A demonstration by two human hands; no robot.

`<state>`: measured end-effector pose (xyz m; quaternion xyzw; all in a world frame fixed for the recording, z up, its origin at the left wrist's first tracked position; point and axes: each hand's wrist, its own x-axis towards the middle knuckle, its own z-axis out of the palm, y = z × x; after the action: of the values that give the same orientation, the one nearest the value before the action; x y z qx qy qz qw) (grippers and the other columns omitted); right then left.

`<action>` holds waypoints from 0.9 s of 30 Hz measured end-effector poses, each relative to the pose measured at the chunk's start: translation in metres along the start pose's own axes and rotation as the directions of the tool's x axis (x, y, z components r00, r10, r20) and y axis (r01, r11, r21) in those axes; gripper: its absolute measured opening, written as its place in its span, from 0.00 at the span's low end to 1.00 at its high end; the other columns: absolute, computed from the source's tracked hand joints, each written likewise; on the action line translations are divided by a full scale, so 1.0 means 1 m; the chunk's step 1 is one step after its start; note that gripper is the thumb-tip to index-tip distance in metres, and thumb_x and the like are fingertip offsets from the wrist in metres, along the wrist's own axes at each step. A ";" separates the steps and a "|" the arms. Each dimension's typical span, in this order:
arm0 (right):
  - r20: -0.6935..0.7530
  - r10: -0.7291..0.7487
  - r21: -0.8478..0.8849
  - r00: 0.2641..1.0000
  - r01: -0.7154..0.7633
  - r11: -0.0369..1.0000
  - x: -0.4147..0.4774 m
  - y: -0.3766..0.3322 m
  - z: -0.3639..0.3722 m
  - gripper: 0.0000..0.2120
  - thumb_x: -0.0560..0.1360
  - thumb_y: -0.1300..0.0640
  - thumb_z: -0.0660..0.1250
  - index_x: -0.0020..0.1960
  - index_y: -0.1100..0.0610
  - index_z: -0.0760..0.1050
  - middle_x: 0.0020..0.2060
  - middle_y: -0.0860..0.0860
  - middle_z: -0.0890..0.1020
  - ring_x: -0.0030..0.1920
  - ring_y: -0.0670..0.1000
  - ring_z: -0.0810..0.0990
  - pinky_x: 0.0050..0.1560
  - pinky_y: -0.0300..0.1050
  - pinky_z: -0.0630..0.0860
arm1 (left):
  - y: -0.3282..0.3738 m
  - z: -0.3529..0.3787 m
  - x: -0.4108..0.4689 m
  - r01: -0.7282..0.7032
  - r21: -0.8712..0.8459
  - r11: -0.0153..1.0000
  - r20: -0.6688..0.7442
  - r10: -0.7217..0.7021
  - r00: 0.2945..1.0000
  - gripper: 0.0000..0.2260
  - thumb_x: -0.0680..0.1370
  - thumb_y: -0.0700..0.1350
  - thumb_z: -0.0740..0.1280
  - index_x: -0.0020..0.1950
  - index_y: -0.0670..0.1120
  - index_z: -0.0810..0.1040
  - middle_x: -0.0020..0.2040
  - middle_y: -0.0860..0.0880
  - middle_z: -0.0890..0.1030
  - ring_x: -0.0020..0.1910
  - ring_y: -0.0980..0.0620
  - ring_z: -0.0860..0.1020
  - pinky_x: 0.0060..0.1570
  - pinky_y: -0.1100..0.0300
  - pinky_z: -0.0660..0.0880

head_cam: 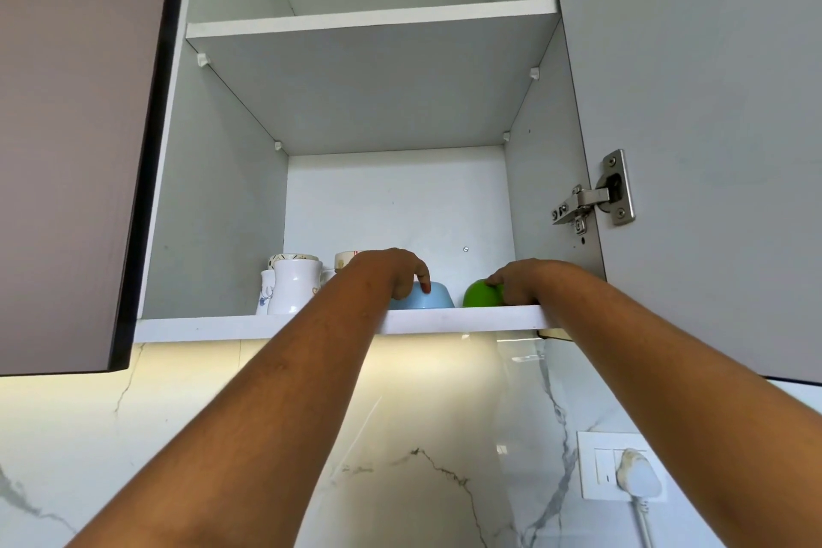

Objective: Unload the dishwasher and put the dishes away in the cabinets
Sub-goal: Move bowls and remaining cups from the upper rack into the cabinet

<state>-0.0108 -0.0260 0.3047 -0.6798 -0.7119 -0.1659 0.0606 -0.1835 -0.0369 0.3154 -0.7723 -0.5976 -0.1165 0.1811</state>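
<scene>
blue bowl point(435, 297) and green bowl point(479, 295) sit near the front edge of the lower shelf point(267, 327), open room above them (white mugs point(294, 286) crowd the left). left hand point(391, 272) curls over the blue bowl; right hand point(521, 280) seemingly grips the green bowl, fingers mostly hidden.

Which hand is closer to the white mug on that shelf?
Left. The left hand holds the blue bowl just right of the white mug; the right hand holds the green bowl farther right.
</scene>
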 end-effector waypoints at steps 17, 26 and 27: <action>-0.020 0.077 0.085 0.997 -0.075 0.994 0.018 0.006 0.007 0.22 0.76 0.60 0.60 0.70 0.55 0.69 0.68 0.55 0.71 0.67 0.55 0.71 0.67 0.49 0.68 | 0.007 -0.004 -0.009 0.045 0.130 0.991 0.106 -0.059 0.993 0.28 0.77 0.31 0.55 0.73 0.55 0.63 0.72 0.46 0.64 0.65 0.44 0.71 0.55 0.58 0.69; -0.198 0.043 0.186 0.979 -0.006 0.983 -0.007 0.000 0.001 0.16 0.77 0.60 0.61 0.63 0.60 0.76 0.62 0.56 0.77 0.62 0.56 0.75 0.63 0.46 0.73 | -0.006 0.007 -0.011 0.098 0.027 0.995 -0.055 -0.097 0.994 0.18 0.76 0.36 0.60 0.64 0.50 0.75 0.66 0.48 0.73 0.65 0.46 0.71 0.63 0.50 0.71; -0.231 0.039 0.210 0.972 0.011 0.978 -0.013 -0.001 0.000 0.15 0.77 0.60 0.60 0.62 0.60 0.76 0.61 0.57 0.77 0.61 0.56 0.76 0.63 0.47 0.73 | -0.004 0.007 -0.018 0.113 -0.012 0.994 -0.088 -0.114 0.990 0.16 0.76 0.38 0.61 0.62 0.50 0.76 0.65 0.48 0.74 0.64 0.46 0.72 0.63 0.50 0.71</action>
<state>-0.0107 -0.0386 0.3008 -0.6504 -0.7084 -0.1683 0.2164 -0.1920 -0.0485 0.3022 -0.7318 -0.6315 -0.1631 0.1978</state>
